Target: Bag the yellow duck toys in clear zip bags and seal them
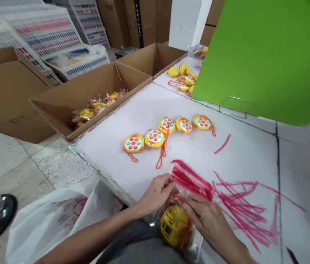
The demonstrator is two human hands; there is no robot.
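Observation:
My left hand (157, 192) and my right hand (207, 218) pinch the top of a clear plastic bag (182, 205) at the near edge of the white table (254, 150). Inside the bag sits a yellow round toy (174, 225), back side up, with an orange cord. Both hands have fingers closed on the bag's mouth. A stack of clear bags with red strips (193, 181) lies just beyond my hands. Several yellow toys with coloured buttons (155, 138) lie in a row farther out on the table.
An open cardboard box (61, 99) holding bagged toys stands left of the table, with another box (155, 55) behind it. A green board (265, 55) stands upright at the right on a wire stand. More toys (185, 77) lie past it. A white plastic bag (53, 220) lies on the floor.

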